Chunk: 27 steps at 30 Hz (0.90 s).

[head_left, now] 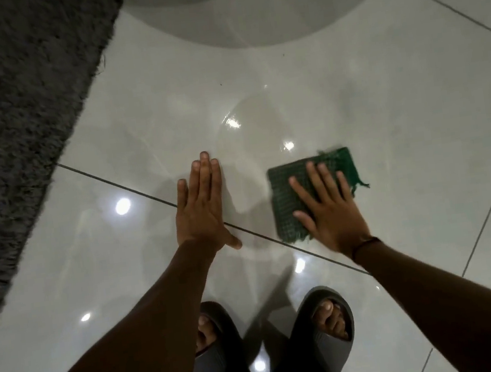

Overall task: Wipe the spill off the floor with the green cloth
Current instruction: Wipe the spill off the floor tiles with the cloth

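Step in hand: wiping appears under way; the green cloth (304, 192) is already down on the tiled floor (398, 103) and pressed flat, though most of the wet patch looks untouched.
Green cloth: a folded, frayed-edged square lying flat on the tile, straddling the dark grout line (119, 183) that runs diagonally under both hands.
Right hand (329, 206): palm down on the cloth, fingers spread wide, pinning it rather than gripping it.
Left hand (201, 204): flat on the bare tile to the left of the cloth, fingers straight and close together, holding nothing; it seems to serve as a brace.
Spill (250, 135): a clear, glossy pool, its curved edge showing just beyond the cloth's far-left corner; how far it spreads towards the cloth is hard to tell under the reflections.
Surroundings: a grey shag rug (11, 123) lies well to the left of the cloth; the person's grey slides (321, 341) stand on the near side of it.
Next move: probably a push of the cloth away and leftwards into the pool, keeping flat pressure so it soaks rather than smears.
Risk: liquid driven towards the rug.
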Each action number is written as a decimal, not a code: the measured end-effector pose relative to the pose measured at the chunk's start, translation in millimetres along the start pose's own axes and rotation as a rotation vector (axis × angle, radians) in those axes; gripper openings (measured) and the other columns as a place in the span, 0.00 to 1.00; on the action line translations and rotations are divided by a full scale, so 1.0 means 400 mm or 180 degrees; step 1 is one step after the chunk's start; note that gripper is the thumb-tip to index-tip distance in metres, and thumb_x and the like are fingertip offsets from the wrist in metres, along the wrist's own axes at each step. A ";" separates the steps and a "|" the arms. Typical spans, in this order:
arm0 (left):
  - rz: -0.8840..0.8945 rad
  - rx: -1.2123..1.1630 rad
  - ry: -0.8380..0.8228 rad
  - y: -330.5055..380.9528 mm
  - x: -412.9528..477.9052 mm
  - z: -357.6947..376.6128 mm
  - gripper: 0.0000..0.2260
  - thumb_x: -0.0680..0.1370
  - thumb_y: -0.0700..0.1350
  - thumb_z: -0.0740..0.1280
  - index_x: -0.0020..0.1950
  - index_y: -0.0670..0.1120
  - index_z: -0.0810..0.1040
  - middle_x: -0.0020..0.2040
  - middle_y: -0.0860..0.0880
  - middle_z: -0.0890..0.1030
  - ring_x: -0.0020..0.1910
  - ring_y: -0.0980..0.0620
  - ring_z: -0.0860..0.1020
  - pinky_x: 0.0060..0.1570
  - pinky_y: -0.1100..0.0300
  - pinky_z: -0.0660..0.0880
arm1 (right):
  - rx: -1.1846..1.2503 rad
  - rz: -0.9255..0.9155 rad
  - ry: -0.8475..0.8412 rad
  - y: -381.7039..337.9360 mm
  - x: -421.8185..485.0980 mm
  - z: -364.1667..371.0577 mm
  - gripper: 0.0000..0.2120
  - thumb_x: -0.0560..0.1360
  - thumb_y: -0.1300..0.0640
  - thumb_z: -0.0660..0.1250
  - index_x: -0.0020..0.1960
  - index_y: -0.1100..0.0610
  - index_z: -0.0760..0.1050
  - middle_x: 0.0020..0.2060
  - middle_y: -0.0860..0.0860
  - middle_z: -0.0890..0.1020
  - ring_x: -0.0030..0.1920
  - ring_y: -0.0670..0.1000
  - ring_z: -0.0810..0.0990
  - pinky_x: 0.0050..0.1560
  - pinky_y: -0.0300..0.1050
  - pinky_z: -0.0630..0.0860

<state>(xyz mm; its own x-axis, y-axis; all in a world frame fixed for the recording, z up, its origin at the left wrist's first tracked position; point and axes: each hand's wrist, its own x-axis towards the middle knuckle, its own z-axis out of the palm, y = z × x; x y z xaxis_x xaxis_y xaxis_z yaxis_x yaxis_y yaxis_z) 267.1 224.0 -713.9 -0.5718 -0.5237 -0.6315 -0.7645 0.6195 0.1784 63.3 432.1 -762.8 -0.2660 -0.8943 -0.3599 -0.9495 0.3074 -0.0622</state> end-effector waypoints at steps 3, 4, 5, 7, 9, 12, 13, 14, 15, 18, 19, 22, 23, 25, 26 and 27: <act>0.0003 0.0046 0.0012 0.003 0.005 0.005 0.80 0.52 0.71 0.82 0.83 0.44 0.28 0.84 0.44 0.29 0.84 0.43 0.32 0.84 0.41 0.43 | 0.0102 0.0668 0.0251 0.016 0.132 -0.042 0.34 0.87 0.35 0.47 0.89 0.48 0.51 0.88 0.62 0.52 0.88 0.66 0.52 0.85 0.71 0.53; -0.0015 0.0053 0.0029 0.004 0.004 0.005 0.81 0.52 0.71 0.82 0.83 0.44 0.29 0.84 0.44 0.29 0.84 0.43 0.32 0.84 0.41 0.44 | 0.0136 0.0835 0.0363 -0.012 0.193 -0.056 0.34 0.87 0.35 0.47 0.89 0.49 0.50 0.88 0.63 0.52 0.88 0.67 0.52 0.85 0.72 0.51; -0.0044 0.0055 0.0050 0.006 0.001 0.004 0.81 0.51 0.71 0.82 0.83 0.44 0.29 0.84 0.44 0.30 0.84 0.43 0.33 0.84 0.41 0.45 | 0.0165 0.0886 0.0421 -0.048 0.245 -0.067 0.34 0.87 0.35 0.47 0.89 0.49 0.50 0.88 0.63 0.53 0.88 0.67 0.52 0.86 0.72 0.50; -0.0036 0.0075 0.0060 0.009 -0.004 -0.001 0.80 0.52 0.72 0.81 0.83 0.44 0.29 0.84 0.44 0.30 0.84 0.43 0.33 0.84 0.41 0.46 | 0.0246 0.0543 0.0468 -0.116 0.280 -0.061 0.34 0.87 0.35 0.48 0.89 0.48 0.51 0.88 0.63 0.53 0.88 0.67 0.52 0.86 0.72 0.49; -0.0001 0.0113 0.0028 0.010 -0.005 -0.005 0.79 0.54 0.73 0.80 0.83 0.44 0.29 0.84 0.44 0.29 0.84 0.43 0.32 0.84 0.41 0.45 | 0.0244 -0.0120 0.0306 -0.157 0.184 -0.022 0.34 0.87 0.35 0.50 0.89 0.46 0.51 0.88 0.61 0.52 0.88 0.65 0.51 0.85 0.72 0.50; -0.0017 0.0108 -0.0015 0.011 -0.005 -0.010 0.79 0.54 0.73 0.80 0.83 0.44 0.28 0.84 0.44 0.29 0.84 0.42 0.32 0.84 0.41 0.45 | 0.0035 -0.0598 -0.0023 -0.090 -0.056 0.038 0.33 0.87 0.34 0.50 0.89 0.44 0.50 0.88 0.59 0.52 0.88 0.63 0.51 0.84 0.71 0.55; -0.0027 0.0102 -0.0025 0.009 -0.004 -0.009 0.80 0.53 0.72 0.80 0.83 0.45 0.28 0.84 0.44 0.28 0.84 0.42 0.32 0.84 0.41 0.45 | -0.0026 -0.0544 -0.0074 -0.035 -0.106 0.047 0.33 0.87 0.34 0.50 0.89 0.44 0.49 0.88 0.58 0.52 0.88 0.63 0.53 0.83 0.71 0.58; -0.0016 0.0089 -0.0049 0.008 -0.003 -0.009 0.80 0.52 0.72 0.81 0.83 0.45 0.29 0.84 0.44 0.29 0.84 0.42 0.32 0.84 0.40 0.45 | -0.0060 -0.0405 -0.0139 0.024 -0.133 0.050 0.33 0.87 0.33 0.49 0.88 0.43 0.49 0.88 0.59 0.52 0.88 0.64 0.54 0.82 0.71 0.60; -0.0009 0.0084 -0.0051 0.009 -0.003 -0.008 0.80 0.52 0.72 0.81 0.83 0.45 0.29 0.84 0.44 0.29 0.84 0.42 0.33 0.84 0.40 0.45 | -0.0068 -0.0194 -0.0199 0.079 -0.135 0.041 0.33 0.87 0.33 0.47 0.89 0.43 0.48 0.88 0.59 0.52 0.88 0.64 0.54 0.82 0.71 0.60; -0.0035 0.0183 -0.0047 0.026 -0.002 -0.012 0.81 0.51 0.71 0.82 0.84 0.44 0.31 0.85 0.42 0.32 0.85 0.40 0.35 0.83 0.39 0.47 | 0.0087 0.0509 0.0114 0.123 0.007 -0.006 0.34 0.87 0.32 0.46 0.89 0.45 0.50 0.88 0.61 0.52 0.88 0.65 0.54 0.85 0.71 0.54; -0.0044 0.0228 -0.0061 0.034 -0.002 -0.013 0.81 0.51 0.71 0.82 0.84 0.43 0.31 0.85 0.41 0.32 0.85 0.39 0.36 0.83 0.38 0.47 | 0.0189 0.0750 0.0254 0.095 0.079 -0.024 0.34 0.87 0.33 0.48 0.89 0.46 0.51 0.88 0.61 0.53 0.88 0.66 0.53 0.85 0.71 0.52; -0.0074 0.0361 -0.0008 0.051 -0.007 -0.016 0.80 0.51 0.70 0.82 0.84 0.40 0.34 0.85 0.38 0.34 0.85 0.37 0.38 0.83 0.37 0.49 | 0.0467 0.0944 0.0461 -0.037 0.206 -0.041 0.34 0.86 0.34 0.51 0.88 0.47 0.53 0.88 0.62 0.54 0.87 0.67 0.53 0.85 0.72 0.48; 0.0005 0.0367 -0.0001 0.051 -0.008 -0.017 0.80 0.52 0.69 0.83 0.84 0.40 0.35 0.85 0.38 0.35 0.85 0.36 0.39 0.83 0.38 0.49 | 0.0498 0.0724 0.0430 -0.074 0.186 -0.031 0.34 0.86 0.34 0.51 0.88 0.46 0.53 0.88 0.62 0.53 0.88 0.67 0.52 0.85 0.72 0.48; 0.0310 0.0429 0.0042 0.049 -0.007 -0.018 0.77 0.54 0.68 0.83 0.85 0.40 0.38 0.86 0.38 0.38 0.85 0.37 0.40 0.83 0.37 0.50 | 0.0448 0.0118 0.0217 -0.107 0.050 0.014 0.34 0.87 0.34 0.51 0.89 0.45 0.51 0.88 0.60 0.52 0.88 0.65 0.52 0.84 0.73 0.53; 0.0471 0.0494 0.0040 0.049 -0.006 -0.018 0.76 0.55 0.68 0.83 0.85 0.41 0.39 0.86 0.39 0.38 0.86 0.38 0.41 0.83 0.37 0.50 | 0.0424 -0.0025 0.0100 -0.097 -0.040 0.035 0.34 0.87 0.34 0.51 0.89 0.45 0.51 0.88 0.60 0.52 0.88 0.64 0.52 0.83 0.73 0.56; 0.0582 0.0562 0.0017 0.049 -0.004 -0.019 0.75 0.55 0.68 0.83 0.86 0.42 0.39 0.86 0.40 0.38 0.86 0.39 0.41 0.83 0.37 0.50 | 0.0378 -0.0018 0.0025 -0.069 -0.121 0.051 0.34 0.87 0.33 0.50 0.88 0.45 0.52 0.88 0.59 0.52 0.88 0.64 0.52 0.83 0.73 0.58</act>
<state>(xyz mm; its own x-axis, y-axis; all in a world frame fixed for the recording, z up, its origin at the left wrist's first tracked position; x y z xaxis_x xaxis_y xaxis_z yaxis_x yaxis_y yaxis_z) 250.9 232.5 -703.9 -0.6976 -0.3965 -0.5967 -0.5846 0.7965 0.1542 105.8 473.5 -762.8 -0.2623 -0.8986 -0.3518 -0.9248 0.3381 -0.1742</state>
